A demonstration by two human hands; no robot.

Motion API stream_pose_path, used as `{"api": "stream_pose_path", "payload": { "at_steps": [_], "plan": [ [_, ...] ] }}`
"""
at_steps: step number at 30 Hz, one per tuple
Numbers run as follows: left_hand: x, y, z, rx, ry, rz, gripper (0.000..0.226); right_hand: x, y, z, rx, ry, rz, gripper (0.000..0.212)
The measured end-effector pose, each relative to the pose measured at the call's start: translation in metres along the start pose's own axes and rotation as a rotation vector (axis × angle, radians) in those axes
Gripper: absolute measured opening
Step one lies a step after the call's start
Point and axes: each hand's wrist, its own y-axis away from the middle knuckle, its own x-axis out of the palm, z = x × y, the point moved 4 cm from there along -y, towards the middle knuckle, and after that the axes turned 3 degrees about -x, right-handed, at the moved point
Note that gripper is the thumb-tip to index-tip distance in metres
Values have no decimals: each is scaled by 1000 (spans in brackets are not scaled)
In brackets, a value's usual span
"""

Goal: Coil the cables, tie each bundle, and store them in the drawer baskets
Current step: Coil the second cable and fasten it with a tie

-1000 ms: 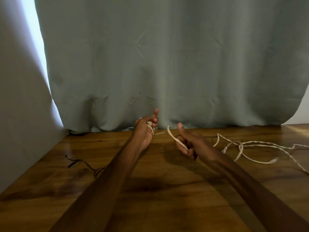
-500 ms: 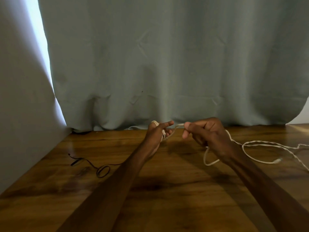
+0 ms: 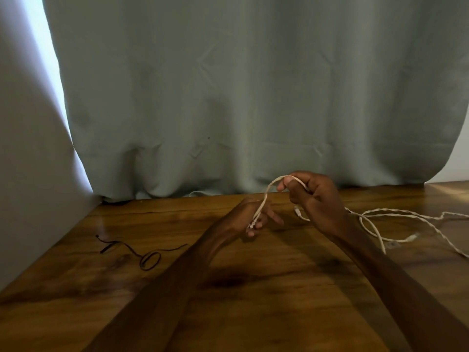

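Note:
A white cable (image 3: 272, 182) arches between my two hands above the wooden table (image 3: 253, 288). My left hand (image 3: 251, 215) grips a small coil of it in curled fingers, with one finger pointing right. My right hand (image 3: 314, 199) pinches the cable at the top of the arch, a little higher and to the right. The loose rest of the white cable (image 3: 396, 217) trails in twisted loops across the table to the right edge of the view. A thin black cable (image 3: 144, 255) lies on the table to the left, with one small loop in it.
A grey-green curtain (image 3: 253, 97) hangs along the table's far edge. A pale wall (image 3: 25, 174) closes off the left side. No drawer or baskets are in view.
My right hand has risen and lifted the white cable into an arch. My left hand has dropped lower and turned, still holding the coil. The view has shifted slightly left.

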Motion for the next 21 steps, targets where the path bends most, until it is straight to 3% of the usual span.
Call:
{"api": "stream_pose_path", "payload": {
  "at_steps": [3,7,12,14,17,21],
  "plan": [
    [12,6,-6,-90,129,185,86,-8,-2,-9,-27,106,-87,21],
    [22,12,-15,-72,228,357,63,-22,-3,-25,-13,255,-156,15],
    [29,14,-29,-64,295,392,49,-32,-5,-39,3,335,-172,11],
    [27,14,-30,-70,314,406,46,-33,-7,-46,48,325,-58,14],
    [21,16,-27,-94,328,430,44,-25,-3,-59,135,402,249,26],
    [11,16,-19,-122,340,419,44,-14,5,-60,75,581,422,21]
  ]
}}
